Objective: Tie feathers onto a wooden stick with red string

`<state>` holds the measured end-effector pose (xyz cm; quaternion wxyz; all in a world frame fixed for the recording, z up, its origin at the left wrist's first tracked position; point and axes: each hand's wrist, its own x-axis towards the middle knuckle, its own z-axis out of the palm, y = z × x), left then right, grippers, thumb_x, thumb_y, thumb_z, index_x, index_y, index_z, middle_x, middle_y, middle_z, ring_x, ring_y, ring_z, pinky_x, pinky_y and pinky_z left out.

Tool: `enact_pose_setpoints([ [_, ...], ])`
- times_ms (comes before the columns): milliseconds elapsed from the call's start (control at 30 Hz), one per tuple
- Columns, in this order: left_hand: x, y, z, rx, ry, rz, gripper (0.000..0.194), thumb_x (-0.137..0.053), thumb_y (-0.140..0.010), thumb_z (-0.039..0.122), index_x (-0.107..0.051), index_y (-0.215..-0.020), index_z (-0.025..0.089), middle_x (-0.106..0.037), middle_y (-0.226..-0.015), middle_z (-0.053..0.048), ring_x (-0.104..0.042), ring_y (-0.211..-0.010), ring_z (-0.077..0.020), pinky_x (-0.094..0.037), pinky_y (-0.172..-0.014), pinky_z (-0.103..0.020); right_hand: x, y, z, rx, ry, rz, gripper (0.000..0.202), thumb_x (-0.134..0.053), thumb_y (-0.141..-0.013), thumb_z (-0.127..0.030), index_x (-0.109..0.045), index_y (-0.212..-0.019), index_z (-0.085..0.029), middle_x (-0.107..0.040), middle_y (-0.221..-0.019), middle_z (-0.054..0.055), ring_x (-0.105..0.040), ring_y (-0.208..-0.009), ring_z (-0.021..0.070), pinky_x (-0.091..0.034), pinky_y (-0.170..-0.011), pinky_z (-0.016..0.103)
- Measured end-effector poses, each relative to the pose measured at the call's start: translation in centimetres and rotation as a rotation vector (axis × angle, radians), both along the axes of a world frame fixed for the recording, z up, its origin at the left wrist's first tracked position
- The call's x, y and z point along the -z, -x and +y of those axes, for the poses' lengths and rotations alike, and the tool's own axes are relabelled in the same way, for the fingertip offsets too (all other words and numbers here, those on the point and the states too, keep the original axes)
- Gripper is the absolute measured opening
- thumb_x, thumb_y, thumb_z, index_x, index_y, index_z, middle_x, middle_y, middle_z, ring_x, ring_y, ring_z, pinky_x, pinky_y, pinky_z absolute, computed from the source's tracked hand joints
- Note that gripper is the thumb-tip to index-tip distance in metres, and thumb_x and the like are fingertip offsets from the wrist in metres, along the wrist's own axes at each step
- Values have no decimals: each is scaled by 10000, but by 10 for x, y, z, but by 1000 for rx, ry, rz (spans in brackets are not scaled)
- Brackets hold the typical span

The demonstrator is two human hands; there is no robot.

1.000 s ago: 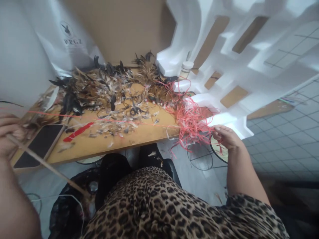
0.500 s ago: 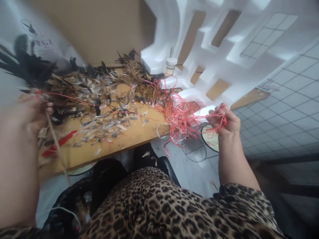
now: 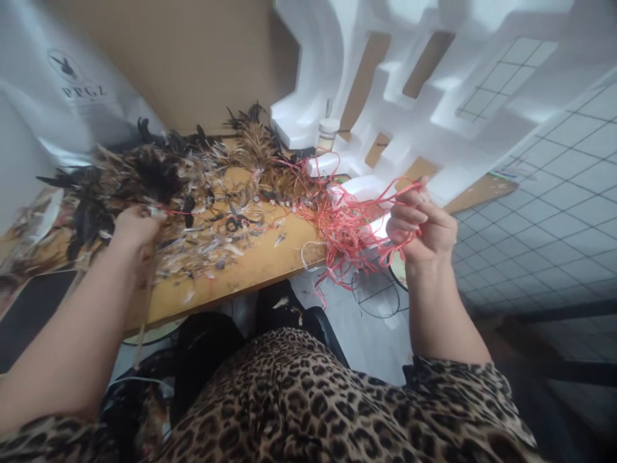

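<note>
My left hand point(image 3: 137, 226) is closed around a thin wooden stick point(image 3: 144, 308) that points down past the table edge. Dark feathers point(image 3: 157, 177) fan out just beyond its fingers, apparently at the stick's upper end. A red string point(image 3: 178, 212) runs right from that hand. On the right, my right hand point(image 3: 424, 222) grips strands of red plastic string, its fingers curled. These strands lead into a loose tangle of red string point(image 3: 349, 225), which spills over the table's right end.
Brown and black feathers point(image 3: 202, 154) cover the back of the wooden table point(image 3: 260, 257). Black scissors point(image 3: 234, 222) lie among feather scraps. A white-lidded jar point(image 3: 328, 132) stands by the white foam panel point(image 3: 308, 90). A dark flat object point(image 3: 36, 308) lies at left.
My left hand has moved right with the stick and feathers, closer to the table's middle. My right hand has shifted slightly left and up, its fingers turned, still holding the red string.
</note>
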<state>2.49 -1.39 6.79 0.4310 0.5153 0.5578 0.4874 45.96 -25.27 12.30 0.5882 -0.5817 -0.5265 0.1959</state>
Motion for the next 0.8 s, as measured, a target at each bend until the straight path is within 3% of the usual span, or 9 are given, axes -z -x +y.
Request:
enact_pose_setpoints([
  [67,-10,-18,-10,-93,-69,178,320,-788,-502,-47,-579,-701,89,-464,-571,79,-391,-562,-53,-249,-417,-119,-5,12,2,-18,9,23,318,-371,-915,-463,-613,-1078,-336,-466,-725,28,-417,-550,98,-322,-503,296],
  [133,-23,-50,-29,-66,-209,235,425,-821,-506,21,-643,-885,94,-525,-703,61,-457,-672,-65,-339,-532,-124,-11,25,4,-51,-3,47,317,-379,-911,-465,-617,-1067,-325,-480,-730,28,-408,-535,90,-322,-489,289],
  [200,-37,-91,-53,203,-193,106,526,-785,-594,53,-629,-1093,107,-597,-794,27,-532,-703,-92,-406,-612,-168,-15,36,8,-89,-24,73,318,-385,-905,-466,-621,-1056,-315,-498,-740,28,-396,-519,84,-323,-474,285],
  [233,-42,-111,-65,408,-122,35,544,-769,-613,54,-624,-1134,118,-626,-819,7,-561,-685,-105,-428,-623,-193,-17,41,10,-102,-33,83,319,-384,-903,-464,-622,-1051,-312,-507,-745,29,-391,-514,82,-323,-468,283],
  [333,-53,-152,-89,799,186,-224,420,-716,-614,-18,-675,-1013,106,-660,-801,-52,-606,-611,-143,-472,-580,-253,-20,44,14,-117,-41,82,311,-390,-897,-458,-625,-1033,-309,-540,-767,37,-393,-513,82,-327,-462,284],
  [400,-57,-157,-89,876,334,-315,284,-681,-639,-28,-696,-896,93,-653,-713,-66,-621,-582,-166,-477,-537,-258,-21,39,13,-104,-41,52,308,-400,-890,-472,-631,-1014,-310,-569,-791,47,-403,-521,87,-327,-464,291],
  [533,-63,-143,-74,732,295,-285,197,-661,-705,55,-704,-887,117,-665,-719,-58,-652,-623,-187,-488,-505,-241,-22,25,4,-32,-18,6,348,-364,-894,-514,-643,-979,-324,-620,-856,62,-409,-526,89,-301,-467,298],
  [667,-64,-156,-76,857,120,-232,449,-716,-637,32,-674,-1072,134,-682,-988,-110,-621,-607,-123,-485,-506,-207,-24,30,4,-56,-25,127,329,-369,-900,-477,-647,-970,-315,-633,-896,52,-384,-517,74,-270,-457,281],
  [800,-62,-182,-89,1037,-6,-150,632,-752,-609,77,-600,-1215,167,-630,-1155,-135,-598,-619,-79,-493,-555,-208,-27,47,14,-265,-112,318,238,-475,-855,-419,-629,-1022,-347,-627,-940,8,-334,-498,66,-241,-415,245],
])
